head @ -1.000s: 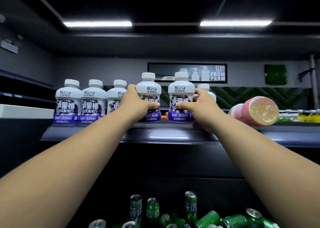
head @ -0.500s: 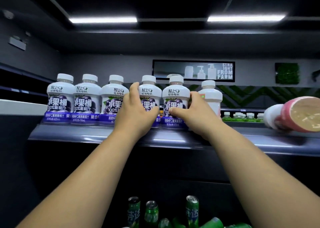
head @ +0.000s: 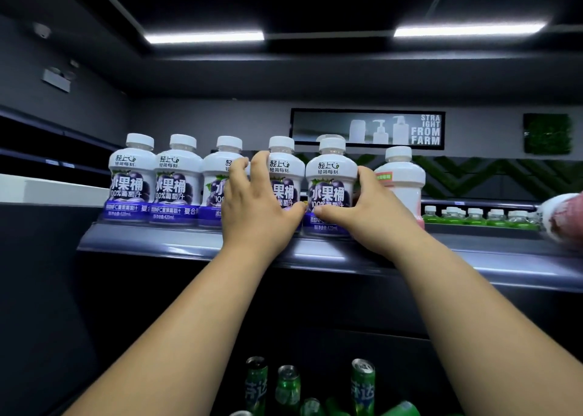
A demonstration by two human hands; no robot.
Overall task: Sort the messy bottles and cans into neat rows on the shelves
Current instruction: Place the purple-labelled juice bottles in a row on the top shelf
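Observation:
Several white grape juice bottles with purple labels stand in a row on the grey top shelf (head: pixel 157 242). My left hand (head: pixel 255 207) wraps the fourth bottle (head: pixel 285 176) from the left, fingers over its shoulder. My right hand (head: pixel 362 213) grips the fifth bottle (head: pixel 331 179) from its right side, thumb across the label. The two held bottles stand close together. A white bottle with a pink label (head: pixel 400 179) stands upright just right of my right hand. A pink bottle (head: pixel 564 220) lies on its side at the shelf's right edge.
Green cans (head: pixel 362 384) stand and lie jumbled on the lower shelf below my arms. Small green-filled bottles (head: pixel 473 217) line a farther shelf at the right. A "Straight from farm" sign (head: pixel 366 128) hangs on the back wall.
Both hands slid their bottles left, closing the gap to the three-bottle row. The view shifted, so the lying pink bottle moved toward the right edge.

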